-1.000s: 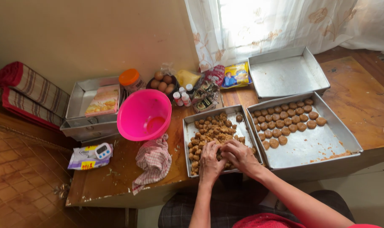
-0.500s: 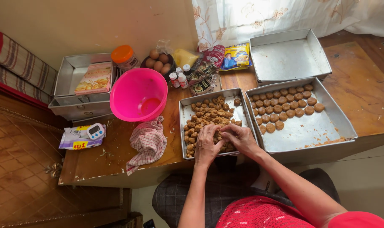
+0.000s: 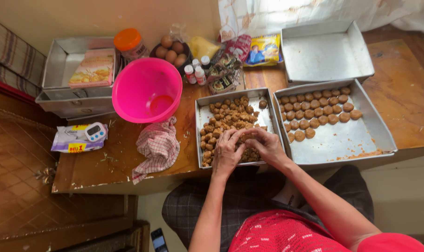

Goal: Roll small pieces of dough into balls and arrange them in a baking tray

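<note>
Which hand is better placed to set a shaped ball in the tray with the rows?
Right, probably. The right hand lies beside the tray with rows; the left hand sits farther left over the dough tray.

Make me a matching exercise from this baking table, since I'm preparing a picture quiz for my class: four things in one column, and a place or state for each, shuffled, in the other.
Things:
1. pink bowl
2. checked cloth
3. right-hand baking tray
4. eggs

Places or states:
A. holds neat rows of round dough balls
B. lies crumpled on the table just below the bowl
C. sit in a dark dish at the back by the wall
D. stands open left of the tray of dough pieces

Pairs: 1-D, 2-B, 3-A, 4-C
</note>
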